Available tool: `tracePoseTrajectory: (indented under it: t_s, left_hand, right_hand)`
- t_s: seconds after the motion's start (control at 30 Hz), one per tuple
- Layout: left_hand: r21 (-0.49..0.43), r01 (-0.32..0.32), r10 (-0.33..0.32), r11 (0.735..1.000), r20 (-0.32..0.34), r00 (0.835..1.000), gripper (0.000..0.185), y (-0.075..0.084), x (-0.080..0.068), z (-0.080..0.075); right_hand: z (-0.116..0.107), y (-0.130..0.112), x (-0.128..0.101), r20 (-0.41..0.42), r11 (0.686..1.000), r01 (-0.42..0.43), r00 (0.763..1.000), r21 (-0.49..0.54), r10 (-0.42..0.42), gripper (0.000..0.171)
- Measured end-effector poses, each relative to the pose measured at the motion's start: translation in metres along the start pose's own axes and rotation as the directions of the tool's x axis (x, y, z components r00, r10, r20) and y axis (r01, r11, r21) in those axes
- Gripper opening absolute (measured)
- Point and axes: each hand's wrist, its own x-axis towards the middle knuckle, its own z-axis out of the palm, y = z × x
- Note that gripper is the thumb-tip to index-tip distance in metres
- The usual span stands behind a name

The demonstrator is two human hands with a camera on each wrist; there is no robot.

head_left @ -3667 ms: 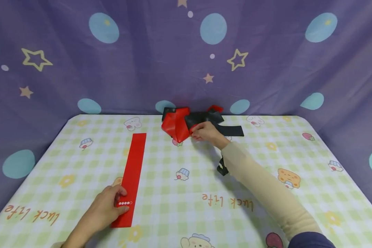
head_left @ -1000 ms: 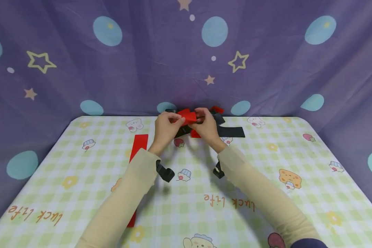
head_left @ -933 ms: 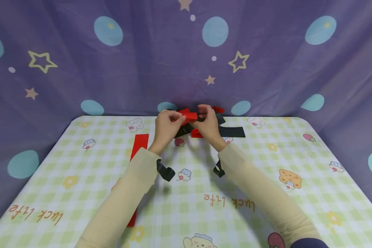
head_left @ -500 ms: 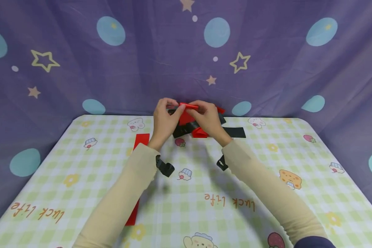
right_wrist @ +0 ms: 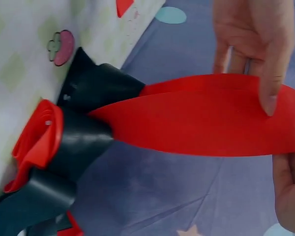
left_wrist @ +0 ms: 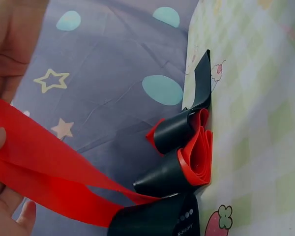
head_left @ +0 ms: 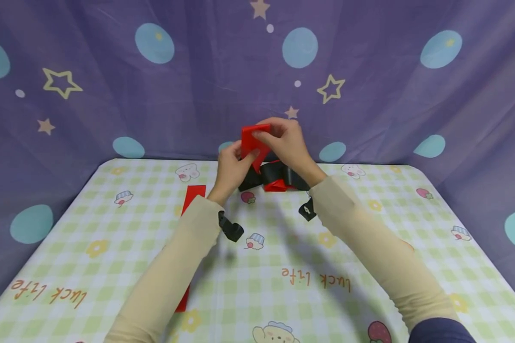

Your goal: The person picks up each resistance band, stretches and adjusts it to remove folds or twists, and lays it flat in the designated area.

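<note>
Over the pile at the table's far edge, a red resistance band (head_left: 250, 138) is drawn upward. My right hand (head_left: 288, 142) pinches its top end between thumb and fingers. Lower on the same band, my left hand (head_left: 231, 170) pinches it with the thumb in front. In the right wrist view the red loop (right_wrist: 187, 123) stretches as two layers, its lower end running in among black resistance bands (right_wrist: 88, 142). White print shows on one black band (left_wrist: 157, 219) in the left wrist view. Beside it lies a coiled red band (left_wrist: 199, 157).
A second red resistance band (head_left: 194, 191) lies flat on the left, partly hidden beneath the left sleeve (head_left: 171, 267). The checked tablecloth (head_left: 249, 286) reaches back to a purple curtain (head_left: 197, 95). Small black devices (head_left: 231, 229) sit at both cuffs.
My left hand has left the flat red band and joined the right at the pile. Both hands have raised a red band there, the right hand rising highest.
</note>
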Motion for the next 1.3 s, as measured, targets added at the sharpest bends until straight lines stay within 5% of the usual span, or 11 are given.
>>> tracePoseTrajectory:
  t_s: [0.4, 0.73, 0.97, 1.3]
  left_hand:
    - [-0.053, -0.055, 0.058, 0.997, 0.048, 0.997, 0.027, -0.001, -0.004, 0.004]
    - [-0.173, 0.041, -0.013, 0.984, 0.163, 0.987, 0.024, -0.012, -0.015, 0.006]
    - [-0.19, 0.165, -0.103, 0.968, 0.296, 0.95, 0.025, -0.019, -0.025, 0.008]
    - [-0.148, 0.274, -0.21, 0.95, 0.347, 0.914, 0.025, -0.025, -0.044, 0.01]
  right_hand:
    - [-0.008, -0.031, 0.024, -0.093, 0.98, -0.032, 0.994, 0.194, 0.051, 0.015]
    - [-0.023, -0.019, 0.028, -0.16, 0.967, -0.098, 0.978, 0.236, 0.138, 0.014]
    - [-0.032, -0.003, 0.028, -0.185, 0.963, -0.177, 0.959, 0.203, 0.215, 0.021]
    - [-0.038, 0.022, 0.025, -0.226, 0.952, -0.252, 0.931, 0.175, 0.288, 0.021]
